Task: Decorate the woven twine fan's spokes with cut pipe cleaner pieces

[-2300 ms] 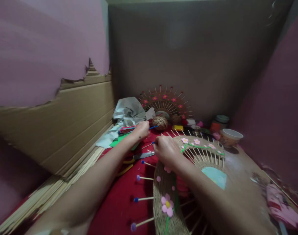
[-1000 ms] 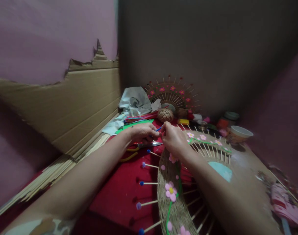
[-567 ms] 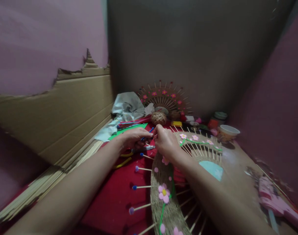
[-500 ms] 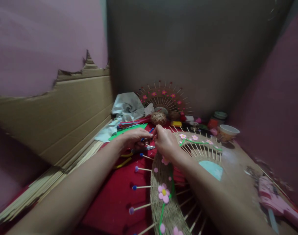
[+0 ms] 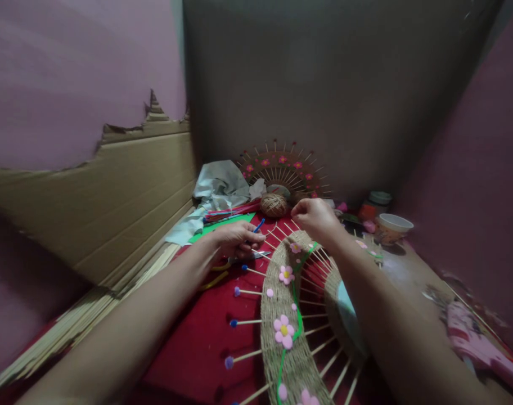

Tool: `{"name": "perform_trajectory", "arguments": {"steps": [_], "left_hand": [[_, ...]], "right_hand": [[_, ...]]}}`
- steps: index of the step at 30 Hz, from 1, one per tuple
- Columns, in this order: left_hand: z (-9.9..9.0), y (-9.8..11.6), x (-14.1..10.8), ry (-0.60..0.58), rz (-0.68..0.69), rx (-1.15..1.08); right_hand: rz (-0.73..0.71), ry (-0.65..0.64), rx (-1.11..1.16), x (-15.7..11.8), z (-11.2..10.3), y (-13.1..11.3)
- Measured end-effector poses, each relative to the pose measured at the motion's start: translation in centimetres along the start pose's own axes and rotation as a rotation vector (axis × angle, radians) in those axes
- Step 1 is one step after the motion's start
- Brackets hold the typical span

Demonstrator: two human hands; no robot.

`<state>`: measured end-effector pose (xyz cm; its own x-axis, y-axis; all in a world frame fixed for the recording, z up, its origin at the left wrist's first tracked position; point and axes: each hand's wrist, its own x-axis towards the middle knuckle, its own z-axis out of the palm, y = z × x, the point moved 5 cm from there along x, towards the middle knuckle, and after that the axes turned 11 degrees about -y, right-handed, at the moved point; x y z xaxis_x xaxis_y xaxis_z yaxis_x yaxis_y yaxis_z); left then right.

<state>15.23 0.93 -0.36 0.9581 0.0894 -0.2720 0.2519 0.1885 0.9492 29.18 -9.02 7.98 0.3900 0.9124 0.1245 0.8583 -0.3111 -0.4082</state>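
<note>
We have a blue strip (image 5: 259,226) in our left hand (image 5: 236,239), its fingers closed on it in a pinch, with one end poking up past the thumb side. Our right hand (image 5: 319,219) is apart from it, farther to the right, over the far part of the fan (image 5: 270,326); its fingers look drawn together, but we cannot tell whether anything is between them.

The fan lies on the red cloth (image 5: 197,343), its woven band curving from near to far. Along its left edge, sticks carry a blue knob (image 5: 233,323) or a purple knob (image 5: 228,363) in turn, while a bare stick (image 5: 270,246) is just beside our left fingers.

To handle this well, we judge a light pinch best, since the strip looks soft and could crush. We should keep the left wrist clear of the scissors (image 5: 260,256), whose blades lie just below those fingers, and keep our right forearm from leaning on the fan, where thin sticks might bend. The pink flower (image 5: 284,332) on the band deserves the same care.
</note>
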Motion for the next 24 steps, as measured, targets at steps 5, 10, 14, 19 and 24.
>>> {"name": "perform_trajectory", "arguments": {"steps": [5, 10, 14, 19, 24], "left_hand": [[-0.2, -0.1, 0.0, 0.015, -0.011, 0.037], [-0.2, 0.2, -0.2, 0.037, 0.0, 0.061], [-0.5, 0.7, -0.6, 0.053, 0.023, 0.07], [-1.1, 1.2, -1.0, 0.078, 0.053, 0.082], [-1.9, 1.6, -1.4, 0.1, 0.09, 0.096]], "right_hand": [[0.007, -0.132, -0.018, 1.4, 2.1, 0.6], [-0.001, -0.175, -0.106, 2.3, 3.2, -0.4], [0.02, -0.172, -0.191, 2.5, 3.2, -1.0], [0.009, -0.251, -0.258, 2.8, 3.5, -1.6], [0.026, -0.248, -0.313, 3.3, 3.6, -2.3]]}}
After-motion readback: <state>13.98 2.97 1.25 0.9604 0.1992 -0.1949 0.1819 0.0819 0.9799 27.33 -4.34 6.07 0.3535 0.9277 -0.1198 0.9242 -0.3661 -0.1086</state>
